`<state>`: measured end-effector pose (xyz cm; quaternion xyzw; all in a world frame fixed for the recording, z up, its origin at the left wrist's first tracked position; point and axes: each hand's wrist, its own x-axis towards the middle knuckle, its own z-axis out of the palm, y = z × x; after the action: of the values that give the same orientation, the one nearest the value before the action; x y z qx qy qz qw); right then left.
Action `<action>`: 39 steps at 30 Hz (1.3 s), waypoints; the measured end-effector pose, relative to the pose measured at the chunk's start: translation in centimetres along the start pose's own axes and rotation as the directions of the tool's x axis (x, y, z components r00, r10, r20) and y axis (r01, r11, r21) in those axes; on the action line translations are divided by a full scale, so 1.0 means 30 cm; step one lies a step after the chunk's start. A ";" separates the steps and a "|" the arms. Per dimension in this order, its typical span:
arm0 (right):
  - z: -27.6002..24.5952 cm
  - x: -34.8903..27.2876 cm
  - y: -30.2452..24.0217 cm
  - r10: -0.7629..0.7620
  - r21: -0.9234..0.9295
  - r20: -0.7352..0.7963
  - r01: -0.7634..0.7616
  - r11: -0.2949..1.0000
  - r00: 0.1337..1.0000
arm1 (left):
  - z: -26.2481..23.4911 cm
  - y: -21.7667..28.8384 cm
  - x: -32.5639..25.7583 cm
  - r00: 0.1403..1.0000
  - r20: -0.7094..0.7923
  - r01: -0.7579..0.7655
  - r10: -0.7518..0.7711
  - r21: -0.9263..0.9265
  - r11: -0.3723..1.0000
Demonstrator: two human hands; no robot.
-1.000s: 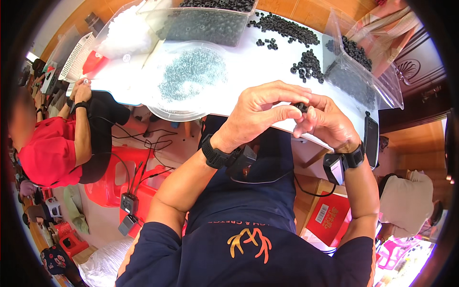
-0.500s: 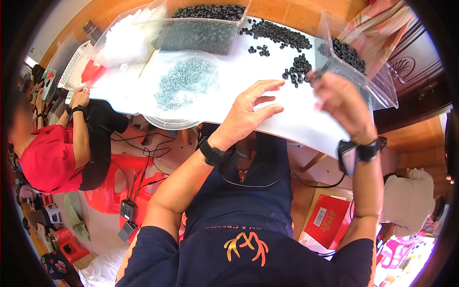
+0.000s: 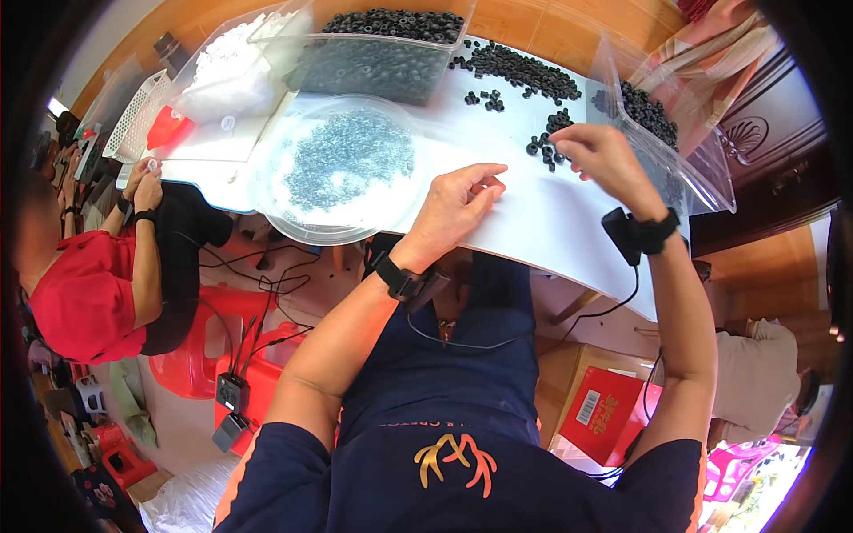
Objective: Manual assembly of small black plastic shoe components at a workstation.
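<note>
Right hand [image 3: 602,158] over the small cluster of black rings [image 3: 546,154], toward the counter's [image 3: 524,226] right end, near the clear bin [image 3: 711,176]; forefinger reaching out, thumb lower, and I cannot tell whether a ring is pinched; left hand [image 3: 451,211] half open above the near edge, nothing seen between its tips. Best, I judge, to ease one ring clear of its neighbours, then pinch it across the outer wall and lift straight, so none roll toward the near edge.
</note>
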<state>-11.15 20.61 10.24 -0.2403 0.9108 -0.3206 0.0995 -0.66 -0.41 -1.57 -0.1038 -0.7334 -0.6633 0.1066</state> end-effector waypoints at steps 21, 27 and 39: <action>0.173 0.012 -0.070 0.030 0.483 0.335 -0.199 0.853 0.942 | -0.020 0.034 0.000 0.997 -0.081 0.001 -0.010 -0.117 0.993; 0.174 0.002 -0.058 0.092 0.488 0.377 -0.282 0.826 0.922 | -0.020 0.030 -0.002 0.995 -0.069 0.053 -0.066 -0.167 0.984; 0.133 0.084 -0.087 0.072 0.437 0.211 -0.160 0.885 0.975 | -0.021 0.102 -0.103 0.961 -0.124 -0.233 0.247 0.118 0.965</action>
<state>-11.02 15.43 8.72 -0.1850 0.8107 -0.4922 0.2575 3.20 -0.77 0.50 -0.1403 -0.7394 -0.6125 0.2419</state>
